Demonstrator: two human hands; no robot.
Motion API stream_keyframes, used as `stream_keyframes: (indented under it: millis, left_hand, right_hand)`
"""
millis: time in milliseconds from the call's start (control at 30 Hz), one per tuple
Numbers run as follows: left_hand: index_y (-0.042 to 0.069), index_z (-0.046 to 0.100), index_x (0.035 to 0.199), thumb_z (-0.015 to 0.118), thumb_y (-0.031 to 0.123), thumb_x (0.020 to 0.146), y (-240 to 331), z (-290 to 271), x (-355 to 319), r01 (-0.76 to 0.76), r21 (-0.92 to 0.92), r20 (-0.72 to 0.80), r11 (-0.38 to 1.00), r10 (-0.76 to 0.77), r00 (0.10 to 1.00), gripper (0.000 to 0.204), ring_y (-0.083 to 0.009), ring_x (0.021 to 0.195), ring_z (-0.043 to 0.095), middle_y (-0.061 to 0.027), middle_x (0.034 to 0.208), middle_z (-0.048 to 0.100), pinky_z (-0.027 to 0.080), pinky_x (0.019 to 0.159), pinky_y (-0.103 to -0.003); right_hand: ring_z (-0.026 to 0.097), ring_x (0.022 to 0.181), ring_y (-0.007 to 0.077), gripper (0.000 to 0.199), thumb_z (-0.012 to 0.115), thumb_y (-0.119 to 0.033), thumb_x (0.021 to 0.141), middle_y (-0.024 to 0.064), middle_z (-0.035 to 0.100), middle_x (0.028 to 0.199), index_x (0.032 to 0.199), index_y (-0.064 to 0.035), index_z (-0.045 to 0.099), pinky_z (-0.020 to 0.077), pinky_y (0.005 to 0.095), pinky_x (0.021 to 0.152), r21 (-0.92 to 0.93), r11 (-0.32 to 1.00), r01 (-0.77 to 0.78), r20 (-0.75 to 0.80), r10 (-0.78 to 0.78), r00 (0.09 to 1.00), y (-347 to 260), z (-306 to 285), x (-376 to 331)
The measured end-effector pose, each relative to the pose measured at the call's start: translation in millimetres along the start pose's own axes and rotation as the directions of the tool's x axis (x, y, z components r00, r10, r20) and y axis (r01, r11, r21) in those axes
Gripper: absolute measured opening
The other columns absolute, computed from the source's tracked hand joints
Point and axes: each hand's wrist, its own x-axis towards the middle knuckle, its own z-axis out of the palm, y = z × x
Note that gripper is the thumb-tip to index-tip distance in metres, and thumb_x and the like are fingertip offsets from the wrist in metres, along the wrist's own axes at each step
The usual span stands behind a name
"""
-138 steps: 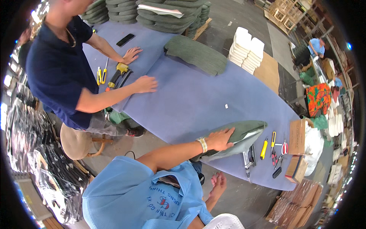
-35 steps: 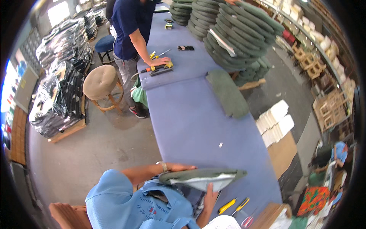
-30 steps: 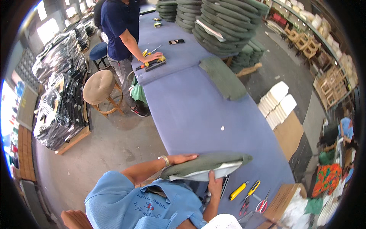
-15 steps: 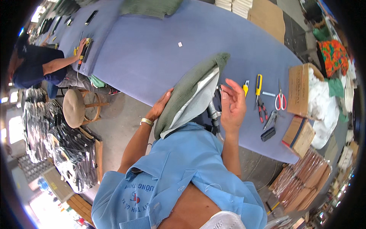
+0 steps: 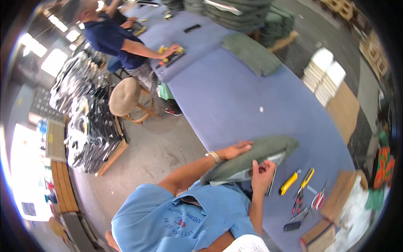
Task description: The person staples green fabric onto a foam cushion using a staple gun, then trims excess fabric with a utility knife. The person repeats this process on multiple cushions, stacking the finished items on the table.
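A green cushion (image 5: pixel 268 146) is held tilted up against my front at the table's edge, its pale underside (image 5: pixel 241 175) facing me. My left hand (image 5: pixel 237 150) grips its far left side, fingers stretched over the green cloth. On the near right side, my right hand (image 5: pixel 262 175) has its fingers curled in at the pale underside. Whether they pinch the cloth or some small thing is too blurred to tell. Just right of that hand, a yellow utility knife (image 5: pixel 289 182) lies beside a yellow-handled screwdriver (image 5: pixel 308 177).
Red-handled pliers (image 5: pixel 298 202), scissors (image 5: pixel 320 200) and a black block (image 5: pixel 292 227) lie on the blue table (image 5: pixel 226 96). A cardboard box (image 5: pixel 341 197) stands right. Farther off are a flat green cushion (image 5: pixel 252 53), a stool (image 5: pixel 125 96) and a co-worker (image 5: pixel 119 42).
My right hand has moved from open beside the cushion to curled fingers at its underside. The cushion is lower and more level; the view has swung left.
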Motion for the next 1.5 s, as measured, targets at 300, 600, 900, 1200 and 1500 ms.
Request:
stream_keyframes:
  millis: [300, 600, 900, 1200, 1500]
  left_hand:
    - [0.020, 0.032, 0.164, 0.032, 0.068, 0.106, 9.0, 12.6, 17.4, -0.042, 0.099, -0.028, 0.994, 0.045, 0.999, 0.076, -0.0363, 0.161, 0.010, -0.0185, 0.173, 0.017, 0.012, 0.130, -0.048]
    - [0.015, 0.038, 0.161, 0.036, 0.064, 0.108, -26.9, 6.2, 11.5, 0.010, 0.032, -0.086, 0.999, -0.007, 0.996, 0.073, -0.0321, 0.148, 0.043, -0.0172, 0.160, 0.045, 0.031, 0.124, -0.043]
    - [0.013, 0.033, 0.164, 0.033, 0.071, 0.105, -14.7, 2.2, 11.2, 0.033, 0.042, -0.045, 0.999, -0.031, 0.998, 0.082, -0.0313, 0.153, 0.034, -0.0156, 0.164, 0.039, 0.025, 0.126, -0.043]
    - [0.012, 0.030, 0.165, 0.031, 0.070, 0.106, 2.0, 5.1, 4.2, 0.030, -0.188, 0.101, 0.982, -0.011, 0.995, 0.083, -0.0282, 0.156, 0.027, -0.0143, 0.169, 0.032, 0.020, 0.128, -0.042]
    - [0.012, 0.030, 0.165, 0.029, 0.069, 0.106, 10.5, -7.2, 19.5, 0.127, -0.277, 0.183, 0.952, -0.077, 0.980, 0.081, -0.0259, 0.156, 0.028, -0.0126, 0.169, 0.031, 0.021, 0.128, -0.041]
  right_hand:
    - [0.058, 0.070, 0.0102, 0.026, 0.077, -0.015, 0.095, 0.0033, 0.061, 0.080, 0.097, -0.0015, 0.056, 0.0521, 0.0260, 0.062, 0.239, 0.967, -0.093, 0.043, 0.085, 0.995, 27.3, -13.9, -6.6]
    - [0.065, 0.058, 0.0107, 0.025, 0.075, -0.017, 0.097, 0.0035, 0.064, 0.069, 0.084, -0.0006, 0.061, 0.0521, 0.0253, 0.055, 0.188, 0.968, -0.164, 0.193, 0.127, 0.973, 16.6, -18.9, -1.6]
    - [0.057, 0.053, 0.0238, 0.053, 0.074, -0.037, 0.097, 0.0127, 0.059, 0.057, 0.066, 0.0023, 0.054, 0.0472, 0.0426, 0.057, -0.216, 0.976, 0.035, 0.149, -0.003, 0.989, 31.3, -4.3, 20.3]
    - [0.052, 0.051, 0.0088, 0.047, 0.060, -0.029, 0.106, 0.0016, 0.054, 0.057, 0.068, -0.0039, 0.050, 0.0427, 0.0312, 0.048, -0.173, 0.961, 0.216, 0.169, -0.187, 0.968, 35.9, 3.7, 24.4]
    - [0.047, 0.058, 0.0069, 0.041, 0.054, -0.029, 0.110, -0.0031, 0.046, 0.064, 0.075, -0.0082, 0.048, 0.0414, 0.0269, 0.054, 0.135, 0.988, 0.071, 0.250, -0.103, 0.963, 13.6, 13.3, 23.4]
